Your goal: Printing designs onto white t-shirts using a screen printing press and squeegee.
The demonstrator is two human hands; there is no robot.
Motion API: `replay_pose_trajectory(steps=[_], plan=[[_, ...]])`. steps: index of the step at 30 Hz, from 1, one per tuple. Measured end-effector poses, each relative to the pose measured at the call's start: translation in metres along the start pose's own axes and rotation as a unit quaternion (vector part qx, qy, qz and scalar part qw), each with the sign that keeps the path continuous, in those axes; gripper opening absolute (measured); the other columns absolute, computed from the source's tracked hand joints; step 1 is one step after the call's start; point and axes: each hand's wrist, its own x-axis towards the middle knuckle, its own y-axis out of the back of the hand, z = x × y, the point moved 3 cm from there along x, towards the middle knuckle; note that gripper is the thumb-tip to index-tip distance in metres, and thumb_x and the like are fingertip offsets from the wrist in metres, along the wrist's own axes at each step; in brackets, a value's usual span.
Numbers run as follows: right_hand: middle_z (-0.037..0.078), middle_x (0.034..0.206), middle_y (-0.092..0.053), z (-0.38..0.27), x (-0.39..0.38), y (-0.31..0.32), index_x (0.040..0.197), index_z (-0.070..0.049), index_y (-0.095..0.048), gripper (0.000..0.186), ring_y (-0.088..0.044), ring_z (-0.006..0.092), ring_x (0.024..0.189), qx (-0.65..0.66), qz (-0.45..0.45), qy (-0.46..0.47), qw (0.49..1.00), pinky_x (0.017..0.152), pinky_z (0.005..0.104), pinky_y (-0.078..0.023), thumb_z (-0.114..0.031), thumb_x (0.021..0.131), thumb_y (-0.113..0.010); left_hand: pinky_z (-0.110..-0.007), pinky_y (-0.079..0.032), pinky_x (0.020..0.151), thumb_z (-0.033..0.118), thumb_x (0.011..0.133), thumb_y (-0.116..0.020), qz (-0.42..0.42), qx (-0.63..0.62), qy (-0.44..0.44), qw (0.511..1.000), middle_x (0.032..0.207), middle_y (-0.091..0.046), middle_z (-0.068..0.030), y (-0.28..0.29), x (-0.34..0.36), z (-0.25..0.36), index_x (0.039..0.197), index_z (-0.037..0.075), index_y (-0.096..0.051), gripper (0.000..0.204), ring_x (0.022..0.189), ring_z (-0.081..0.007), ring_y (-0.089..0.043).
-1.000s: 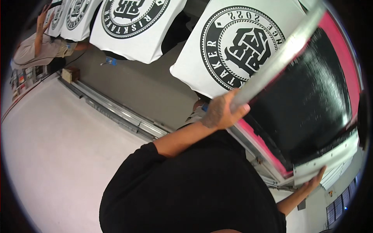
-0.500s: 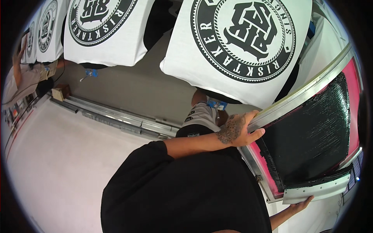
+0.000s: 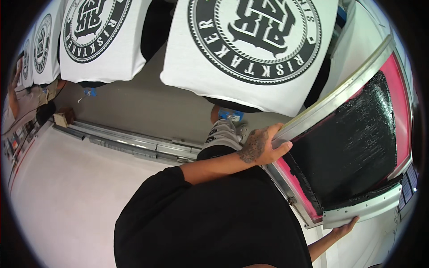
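Note:
My left hand point(image 3: 262, 145), at the centre right, grips the near corner of a metal-framed printing screen point(image 3: 337, 96), thumb over the frame's edge. The screen is tilted, with pink borders and a wide coat of wet black ink point(image 3: 346, 145) on its mesh. At the lower right my right hand point(image 3: 346, 229) holds a long silver squeegee point(image 3: 364, 211) from below. The squeegee lies along the screen's lower edge, with black ink on its upper side. Beyond my left hand lies a white T-shirt point(image 3: 187, 73) printed with a round black emblem.
More printed white T-shirts point(image 3: 134, 58) lie in a row toward the far left, with blue clamps point(image 3: 90, 92) under their edges. Metal rails point(image 3: 134, 145) run along the floor beside a small brown box point(image 3: 65, 117). Another person point(image 3: 20, 102) stands at the far left.
The view has shifted, so the shirts, my left hand and the screen appear farther left. Both hands keep their grips, and the squeegee stays along the screen's lower edge.

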Motion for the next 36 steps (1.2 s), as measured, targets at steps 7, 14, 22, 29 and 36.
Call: replay_pose_trajectory(steps=[7, 14, 22, 29, 36], plan=[[0.016, 0.154, -0.048, 0.025, 0.039, 0.004, 0.154, 0.001, -0.041, 0.075, -0.047, 0.0336, 0.138, 0.052, -0.067, -0.017, 0.996, 0.118, 0.0472, -0.035, -0.05, 0.102, -0.061, -0.047, -0.058, 0.083, 0.043, 0.091, -0.071, 0.031, 0.041, -0.013, 0.999, 0.103, -0.073, -0.0272, -0.029, 0.001, 0.004, 0.125, -0.004, -0.064, 0.059, 0.093, -0.0416, -0.073], [0.014, 0.149, -0.055, 0.07, 0.159, -0.041, 0.151, 0.0, -0.044, 0.068, -0.054, 0.0321, 0.133, 0.109, -0.18, -0.053, 0.976, 0.115, 0.0471, -0.04, -0.044, 0.103, -0.062, -0.047, -0.057, 0.075, 0.046, 0.09, -0.071, 0.128, 0.128, 0.03, 0.983, 0.082, -0.072, -0.0238, -0.063, 0.018, 0.03, 0.12, 0.001, -0.07, 0.053, 0.08, -0.0404, -0.073], [0.016, 0.136, -0.064, 0.077, 0.318, -0.131, 0.143, 0.003, -0.051, 0.057, -0.063, 0.0312, 0.121, 0.146, -0.336, -0.09, 0.926, 0.107, 0.0454, -0.05, -0.035, 0.104, -0.063, -0.047, -0.056, 0.078, 0.054, 0.093, -0.063, 0.261, 0.212, 0.12, 0.934, 0.082, -0.073, -0.0234, -0.128, 0.033, 0.065, 0.108, 0.004, -0.076, 0.054, 0.082, -0.0413, -0.073], [0.021, 0.128, -0.067, 0.049, 0.371, -0.148, 0.14, 0.006, -0.052, 0.06, -0.069, 0.035, 0.11, 0.095, -0.418, -0.073, 0.901, 0.097, 0.047, -0.057, -0.037, 0.101, -0.067, -0.047, -0.054, 0.083, 0.053, 0.093, -0.063, 0.321, 0.238, 0.14, 0.906, 0.087, -0.074, -0.0239, -0.187, 0.026, 0.068, 0.105, 0.002, -0.077, 0.054, 0.089, -0.0415, -0.072], [0.015, 0.114, -0.071, 0.057, 0.387, -0.134, 0.131, 0.006, -0.058, 0.058, -0.071, 0.0286, 0.098, 0.099, -0.405, -0.052, 0.907, 0.087, 0.0427, -0.06, -0.038, 0.096, -0.073, -0.046, -0.053, 0.08, 0.053, 0.096, -0.063, 0.374, 0.247, 0.121, 0.886, 0.091, -0.072, -0.0247, -0.203, 0.034, 0.033, 0.105, 0.001, -0.076, 0.054, 0.087, -0.0401, -0.071]])
